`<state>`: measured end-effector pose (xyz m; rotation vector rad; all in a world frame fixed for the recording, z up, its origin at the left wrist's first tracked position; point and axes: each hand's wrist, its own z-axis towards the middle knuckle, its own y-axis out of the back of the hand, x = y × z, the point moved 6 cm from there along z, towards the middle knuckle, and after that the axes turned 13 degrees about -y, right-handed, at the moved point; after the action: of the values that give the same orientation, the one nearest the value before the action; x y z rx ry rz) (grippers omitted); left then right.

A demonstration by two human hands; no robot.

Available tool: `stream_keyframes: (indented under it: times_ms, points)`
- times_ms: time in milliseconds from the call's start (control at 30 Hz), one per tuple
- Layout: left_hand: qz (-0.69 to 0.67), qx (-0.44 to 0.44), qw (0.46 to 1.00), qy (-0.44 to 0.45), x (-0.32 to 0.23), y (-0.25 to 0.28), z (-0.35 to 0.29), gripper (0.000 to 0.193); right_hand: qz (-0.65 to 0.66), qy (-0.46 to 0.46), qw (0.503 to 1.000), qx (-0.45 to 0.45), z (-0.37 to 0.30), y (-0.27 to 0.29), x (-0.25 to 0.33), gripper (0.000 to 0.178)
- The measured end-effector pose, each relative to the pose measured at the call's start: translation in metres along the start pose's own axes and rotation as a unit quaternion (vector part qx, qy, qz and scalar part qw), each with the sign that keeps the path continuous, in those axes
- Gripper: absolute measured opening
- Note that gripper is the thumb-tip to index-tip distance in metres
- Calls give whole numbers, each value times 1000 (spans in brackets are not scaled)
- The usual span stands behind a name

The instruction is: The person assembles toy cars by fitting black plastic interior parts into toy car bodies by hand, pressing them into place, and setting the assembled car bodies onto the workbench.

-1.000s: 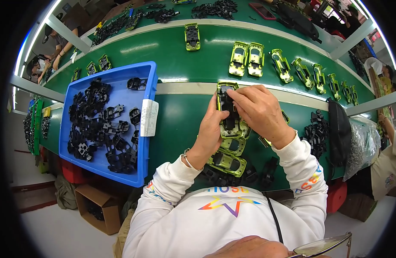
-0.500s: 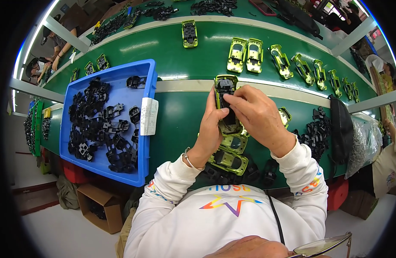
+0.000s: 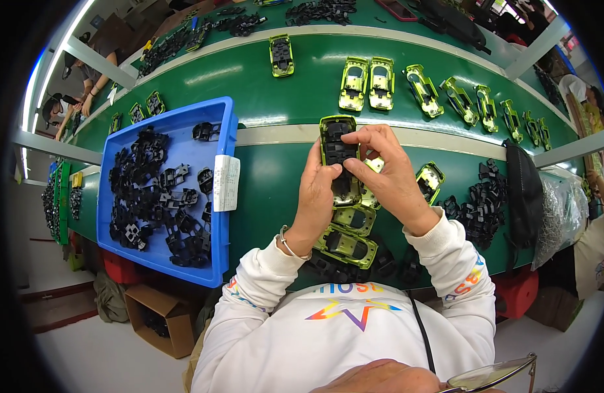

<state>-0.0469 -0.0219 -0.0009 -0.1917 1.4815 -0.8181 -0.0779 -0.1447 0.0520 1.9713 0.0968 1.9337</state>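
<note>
My left hand [image 3: 316, 191] holds a lime-green toy car body [image 3: 346, 193], open side up, with its thumb on the inner edge. A black plastic interior piece [image 3: 335, 149] sits inside the body. Reaching over from the right side, my right hand [image 3: 387, 171] rests its bent forefinger and thumb tips on the black piece, a small gap between them. Its other fingers are curled, and what they touch is hidden. Just below my hands, more green car bodies [image 3: 346, 247] lie near the table edge, close to some black parts. Another green body [image 3: 430, 181] lies right of my right hand.
A blue tray [image 3: 225, 255] of black parts stands at left. Across the ledge, green car bodies [image 3: 381, 84] are lined up, and one with a black insert [image 3: 282, 56] lies apart. At right are a black parts pile [image 3: 483, 203], a black bag [image 3: 523, 190] and a clear bag [image 3: 559, 209].
My right forefinger and thumb have spread slightly apart on the black piece. The held car body has shifted a little to the left in the picture.
</note>
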Motion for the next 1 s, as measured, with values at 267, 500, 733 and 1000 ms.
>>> stream_keyframes:
  times_ms: [267, 500, 733, 1000]
  points:
    - [32, -34, 999, -21, 0, 20, 62, 45, 22, 0, 1000, -14, 10, 29, -10, 39]
    - [47, 43, 996, -64, -24, 24, 82, 55, 36, -93, 993, -63, -29, 106, -59, 27]
    - [28, 92, 995, -34, -28, -17, 47, 65, 0, -1, 998, -63, -19, 56, -3, 33]
    - [103, 81, 987, -90, -29, -14, 18, 60, 152, -84, 985, 9, 5, -2, 1, 44]
